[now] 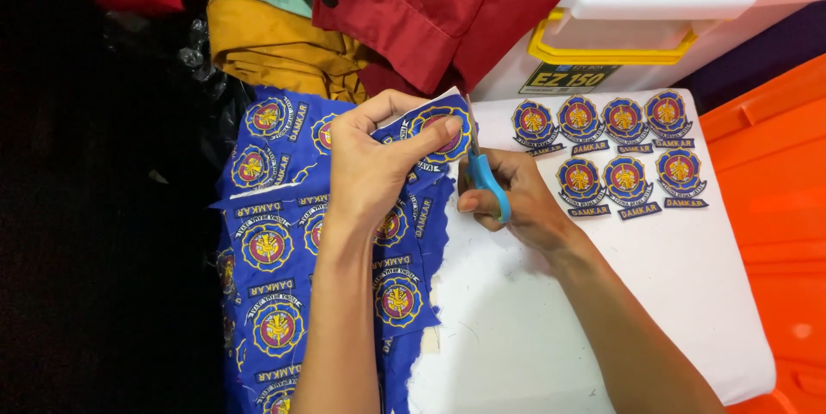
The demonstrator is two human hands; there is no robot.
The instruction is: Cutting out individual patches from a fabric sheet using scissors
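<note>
Blue embroidered patch (pixel 440 128) pinched between left hand (pixel 370 169) fingers (pixel 430 134).

Seven cut-out round badges (pixel 621 154) with small label strips, laid in two rows on white board (pixel 654 293), far right. White storage box (pixel 688 1) with yellow handle (pixel 613 44) beyond. Red garment (pixel 430 9) and mustard cloth (pixel 275 48) piled far centre-left. Orange surface (pixel 774 207) at right edge.
</note>
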